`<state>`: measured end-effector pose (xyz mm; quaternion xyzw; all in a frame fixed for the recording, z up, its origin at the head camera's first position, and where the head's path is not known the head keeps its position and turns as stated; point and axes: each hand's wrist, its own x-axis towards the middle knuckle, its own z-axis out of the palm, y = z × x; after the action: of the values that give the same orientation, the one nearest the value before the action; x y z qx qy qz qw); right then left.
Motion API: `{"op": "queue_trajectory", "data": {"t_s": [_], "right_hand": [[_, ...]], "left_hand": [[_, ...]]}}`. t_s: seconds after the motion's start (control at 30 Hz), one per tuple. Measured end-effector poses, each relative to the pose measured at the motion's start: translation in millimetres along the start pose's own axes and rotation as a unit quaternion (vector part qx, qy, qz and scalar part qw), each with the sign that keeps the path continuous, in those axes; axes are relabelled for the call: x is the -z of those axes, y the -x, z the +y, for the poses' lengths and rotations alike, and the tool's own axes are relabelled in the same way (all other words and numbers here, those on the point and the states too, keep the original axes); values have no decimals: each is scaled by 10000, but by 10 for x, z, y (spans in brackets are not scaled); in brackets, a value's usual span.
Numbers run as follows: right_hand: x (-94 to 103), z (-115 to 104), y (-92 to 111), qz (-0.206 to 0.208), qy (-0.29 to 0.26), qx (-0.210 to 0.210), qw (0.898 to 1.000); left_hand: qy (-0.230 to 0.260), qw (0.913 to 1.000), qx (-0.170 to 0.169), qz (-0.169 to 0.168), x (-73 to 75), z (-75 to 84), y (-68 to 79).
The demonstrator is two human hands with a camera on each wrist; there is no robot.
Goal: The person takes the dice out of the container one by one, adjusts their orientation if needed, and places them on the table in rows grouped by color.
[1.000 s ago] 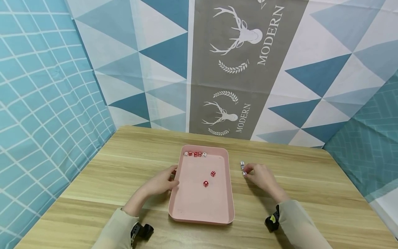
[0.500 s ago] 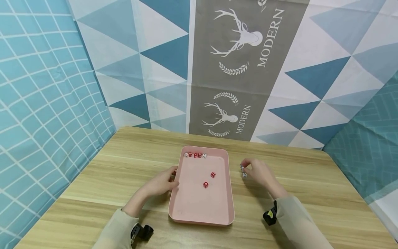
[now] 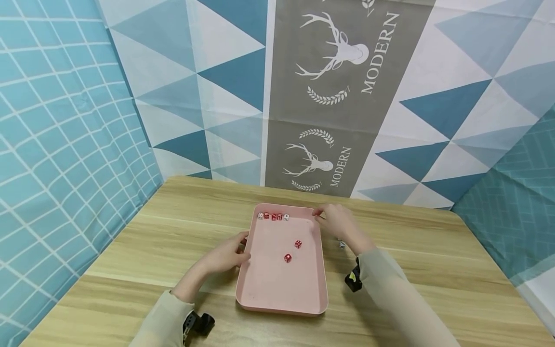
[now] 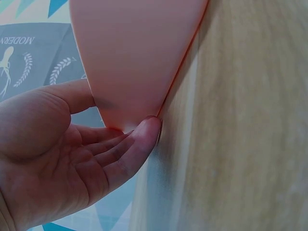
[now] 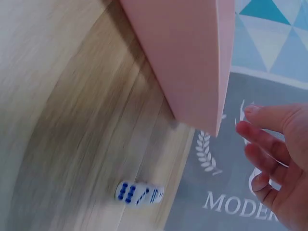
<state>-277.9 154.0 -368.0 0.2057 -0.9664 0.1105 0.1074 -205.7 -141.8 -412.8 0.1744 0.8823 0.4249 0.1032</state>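
A pink tray (image 3: 282, 289) lies on the table. My left hand (image 3: 224, 253) holds its left side, with the thumb at the rim and fingers against the outer wall; the left wrist view shows this hand (image 4: 72, 149) at a tray corner. Over the far right corner hovers my right hand (image 3: 340, 224). Its fingers are loosely bent, and in the right wrist view no die shows between thumb and fingers (image 5: 276, 113). Two red dice, a nearer die (image 3: 288, 258) and a farther die (image 3: 298, 244), sit apart on the tray floor.
Along the tray's far wall stands a row of several red and white dice (image 3: 274, 217). Right of the tray, white dice with blue pips (image 5: 129, 193) form a short row, partly hidden by the right arm. A patterned cloth wall (image 3: 234, 96) rises behind the table.
My right hand has left the white dice outside the tray and moved left and away from me to the tray's far right corner. The left hand stays at the tray's side.
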Motion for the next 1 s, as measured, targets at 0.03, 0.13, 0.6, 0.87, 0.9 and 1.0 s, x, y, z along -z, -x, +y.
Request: {"op": "queue_trajectory", "data": {"t_s": [0.03, 0.13, 0.6, 0.87, 0.9, 1.0], "right_hand": [[-13, -11, -22, 6, 33, 65, 10000], [-53, -52, -71, 12, 105, 258, 9996], [-327, -207, -222, -622, -170, 1317, 9892], [-421, -306, -233, -1276, 391, 1540, 9790], [-427, -313, -232, -1325, 454, 1532, 9782], [-439, -329, -226, -1473, 530, 1457, 9769]], "left_hand": [[-5, 10000, -6, 4, 0, -2, -4], [-6, 10000, -15, -6, 0, -1, -7], [79, 9999, -63, -70, -5, 10, 1], [82, 9999, -48, -73, 3, 5, 3], [91, 9999, -47, -79, 3, 1, 5], [145, 9998, -53, -102, 4, -8, 8]]}}
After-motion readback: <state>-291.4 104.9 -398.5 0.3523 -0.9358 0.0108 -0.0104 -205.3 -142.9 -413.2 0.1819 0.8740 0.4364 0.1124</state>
